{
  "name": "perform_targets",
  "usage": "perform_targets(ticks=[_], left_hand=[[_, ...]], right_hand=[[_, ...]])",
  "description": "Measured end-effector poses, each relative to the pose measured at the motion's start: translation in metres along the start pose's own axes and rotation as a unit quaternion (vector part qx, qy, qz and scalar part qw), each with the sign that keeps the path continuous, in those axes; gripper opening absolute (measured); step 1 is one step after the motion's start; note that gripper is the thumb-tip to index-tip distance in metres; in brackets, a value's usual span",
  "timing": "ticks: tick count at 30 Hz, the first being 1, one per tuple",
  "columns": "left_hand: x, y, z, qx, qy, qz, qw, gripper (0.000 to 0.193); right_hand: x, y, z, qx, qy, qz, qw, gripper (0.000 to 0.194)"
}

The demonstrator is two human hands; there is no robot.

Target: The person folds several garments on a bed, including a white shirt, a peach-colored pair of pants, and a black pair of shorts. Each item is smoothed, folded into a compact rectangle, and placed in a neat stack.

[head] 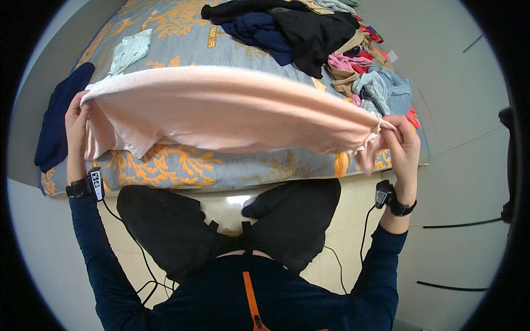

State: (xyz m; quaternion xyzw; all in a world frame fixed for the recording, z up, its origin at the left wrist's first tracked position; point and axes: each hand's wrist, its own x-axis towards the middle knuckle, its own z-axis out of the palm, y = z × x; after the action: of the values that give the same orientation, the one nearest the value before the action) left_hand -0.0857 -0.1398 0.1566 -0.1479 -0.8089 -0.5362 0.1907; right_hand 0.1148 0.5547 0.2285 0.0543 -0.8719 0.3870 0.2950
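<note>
A pale pink garment [223, 111] is stretched sideways between my two hands, above the near edge of a bed. At its left end, my left hand [77, 113] pinches the cloth between thumb and fingers. My right hand [401, 134] grips the other end, where the cloth bunches and small ties or trim show. The garment's lower edge hangs in loose folds. Its exact kind cannot be told.
The bed has a grey and orange patterned cover [182, 165]. Folded navy cloth [64, 118] lies at the left, a pale green cloth [131, 50] behind it. Dark clothes [306, 35] and mixed coloured clothes [389, 85] are heaped at the back right. Cables [145, 252] hang from both wrist devices.
</note>
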Motion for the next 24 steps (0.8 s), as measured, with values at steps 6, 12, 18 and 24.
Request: perform_targets(ticks=[6,12,18,24], left_hand=[[-0.009,-0.011,-0.006,0.033,-0.001,-0.006,0.999,0.02],[-0.011,-0.001,0.006,0.005,-0.081,-0.121,0.989,0.019],[0.056,0.008,0.079,0.204,-0.108,-0.021,0.973,0.029],[0.105,-0.026,0.187,0.363,-0.044,0.06,0.929,0.039]], right_hand=[[-0.005,-0.004,0.007,-0.024,-0.164,0.051,0.985,0.012],[-0.01,0.028,-0.004,0.047,-0.253,0.114,0.96,0.014],[0.077,0.12,0.006,0.017,-0.216,0.109,0.97,0.021],[0.131,0.252,0.074,-0.046,-0.066,0.185,0.979,0.04]])
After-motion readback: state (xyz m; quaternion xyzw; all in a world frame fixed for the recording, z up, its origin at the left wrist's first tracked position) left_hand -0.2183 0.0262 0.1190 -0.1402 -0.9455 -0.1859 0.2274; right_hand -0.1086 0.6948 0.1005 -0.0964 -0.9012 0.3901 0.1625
